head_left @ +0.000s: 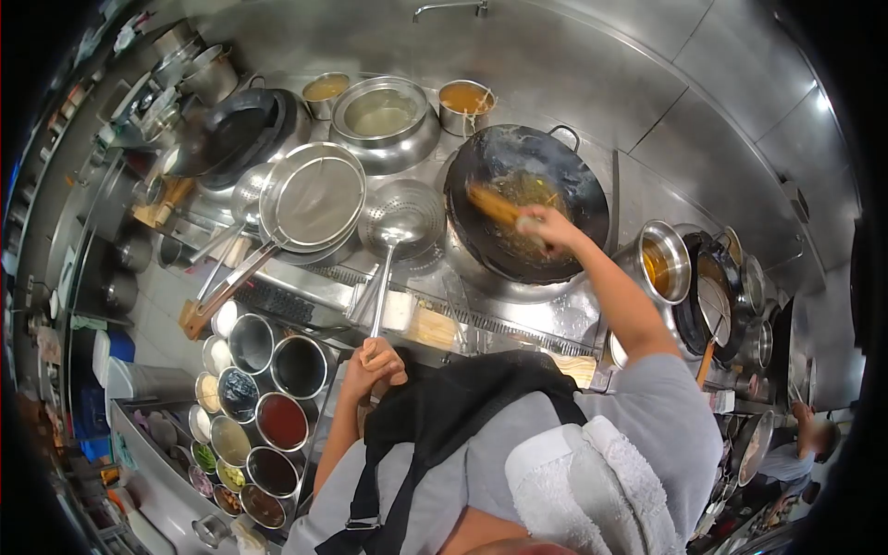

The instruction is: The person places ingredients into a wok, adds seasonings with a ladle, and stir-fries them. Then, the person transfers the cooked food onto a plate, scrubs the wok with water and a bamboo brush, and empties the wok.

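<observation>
My right hand point(548, 230) is closed round the handle end of a tan bamboo brush point(495, 203), which lies over the inside of a large black wok point(585, 185). Murky liquid with small bits shows at the bottom of the wok. The brush's far end is blurred. Lower down, my left hand point(376, 363) grips the handle of a perforated metal ladle point(400, 215). The ladle's round bowl rests on the steel counter, left of the wok.
Round mesh strainers point(314, 196) sit left of the ladle. Behind are a pot of pale liquid point(384, 109) and a pot of orange liquid point(465, 100). Sauce containers point(282, 421) stand at lower left, a steel pot point(661, 261) at right. Another person point(795, 458) is at far right.
</observation>
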Demonstrator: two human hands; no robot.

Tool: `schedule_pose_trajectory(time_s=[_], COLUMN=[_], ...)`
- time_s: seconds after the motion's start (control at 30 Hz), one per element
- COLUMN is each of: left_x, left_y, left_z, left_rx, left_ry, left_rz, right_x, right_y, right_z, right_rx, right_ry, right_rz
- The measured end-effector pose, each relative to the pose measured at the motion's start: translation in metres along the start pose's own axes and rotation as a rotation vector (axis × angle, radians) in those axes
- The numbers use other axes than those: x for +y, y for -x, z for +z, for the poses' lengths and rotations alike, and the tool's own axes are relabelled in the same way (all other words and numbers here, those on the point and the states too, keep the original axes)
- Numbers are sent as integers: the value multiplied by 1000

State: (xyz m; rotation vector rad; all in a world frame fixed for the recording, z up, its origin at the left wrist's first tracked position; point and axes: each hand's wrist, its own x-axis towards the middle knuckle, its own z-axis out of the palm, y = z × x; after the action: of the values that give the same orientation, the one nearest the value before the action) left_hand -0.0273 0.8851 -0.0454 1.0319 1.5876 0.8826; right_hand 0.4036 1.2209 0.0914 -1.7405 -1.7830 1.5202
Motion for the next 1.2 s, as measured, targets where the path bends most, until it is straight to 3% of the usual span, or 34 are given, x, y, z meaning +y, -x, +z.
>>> schedule_pose_trajectory(time_s=[0.07, 0.13, 0.2, 0.27, 0.33, 0.4, 0.43, 0.53, 0.6, 0.67, 0.8, 0.87, 1.0, 1.07, 1.13, 1.2], left_x=[-14, -53, -9, 16, 38, 71, 77, 77, 75, 81, 84, 86, 95, 83, 79, 64], left_y=[-2, -3, 19, 22, 18, 20, 17, 22, 30, 29, 20, 7, 5, 8, 18, 20], left_z=[-1, -3, -1, -2, -1, -11, -21, -30, -39, -42, -29, -17, -5, -11, -21, -29], left_rx=[37, 111, 241, 254, 213, 97, 94, 148, 140, 146, 66, -92, -197, -188, -86, -36], left_ry=[13, 16, 158, 368, 588, 672, 513, 680, 656, 644, 721, 781, 838, 810, 919, 926], left_rz=[27, 196, 190, 137, 196, 160, 252, 217, 251, 298, 199, 158, 79, 90, 43, 41], right_x=[19, 22, -2, -14, -6, -16, -17, 7, 65, 23, 16, 29, 24, 16, 80, 47], right_y=[55, 58, 51, -3, -57, -59, -50, 21, 44, 76, -24, -66, -30, 32, 53, 95], right_z=[-22, -44, -60, -62, -46, -18, -6, 21, -3, -40, -82, -61, 3, 7, -15, -45], right_rx=[-33, -26, 47, 85, 286, 307, 275, 148, 258, 203, 344, 470, 414, 209, 317, 289], right_ry=[227, 312, 414, 424, 72, 86, 148, 248, 495, 530, 290, 116, 322, 288, 570, 500], right_rz=[8, -32, 228, 249, 94, 53, 34, -10, -281, 105, 324, 58, 31, 112, -84, 228])
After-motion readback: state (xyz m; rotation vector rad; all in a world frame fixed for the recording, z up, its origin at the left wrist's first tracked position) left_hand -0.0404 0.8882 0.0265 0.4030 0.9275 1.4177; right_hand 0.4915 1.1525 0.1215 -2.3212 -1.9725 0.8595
